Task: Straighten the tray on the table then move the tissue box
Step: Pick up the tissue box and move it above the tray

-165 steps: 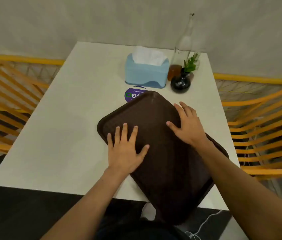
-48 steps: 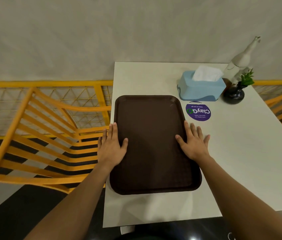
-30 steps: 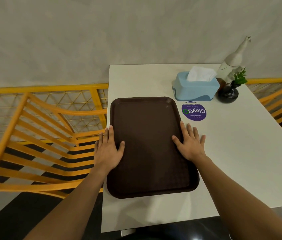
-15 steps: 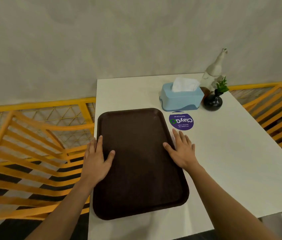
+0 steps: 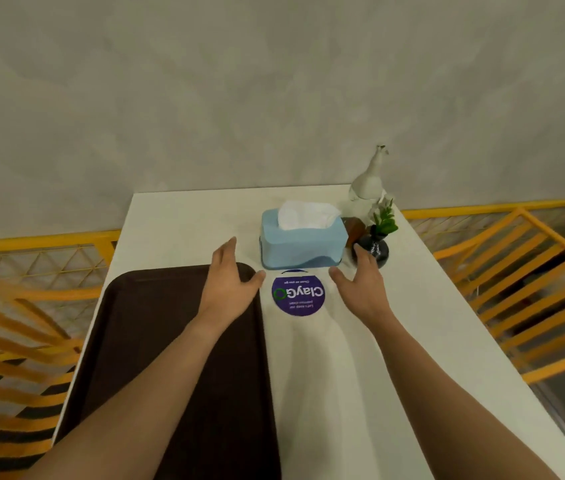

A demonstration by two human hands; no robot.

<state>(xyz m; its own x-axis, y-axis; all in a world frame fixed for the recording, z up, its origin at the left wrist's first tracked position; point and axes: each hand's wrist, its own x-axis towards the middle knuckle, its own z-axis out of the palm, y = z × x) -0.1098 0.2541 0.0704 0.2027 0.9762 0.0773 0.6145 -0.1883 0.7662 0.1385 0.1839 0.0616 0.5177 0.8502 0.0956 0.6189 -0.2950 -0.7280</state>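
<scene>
A dark brown tray [image 5: 156, 341] lies square along the left side of the white table [image 5: 395, 341]. A light blue tissue box [image 5: 303, 244] with white tissue poking out stands near the table's far edge. My left hand [image 5: 227, 285] hovers open over the tray's far right corner, just left of the box. My right hand [image 5: 360, 285] is open just in front of the box's right end. Neither hand touches the box. Between the hands lies a round purple sticker [image 5: 297, 295].
A clear glass bottle [image 5: 367, 188] and a small black vase with a green sprig [image 5: 374, 245] stand right beside the box's right end. Yellow slatted chairs flank the table, left [image 5: 14, 323] and right [image 5: 516, 271]. A grey wall rises behind.
Both hands have left the tray's sides and moved forward, to either side of the tissue box's near face. The tray stays straight. My view has tilted up and to the right.
</scene>
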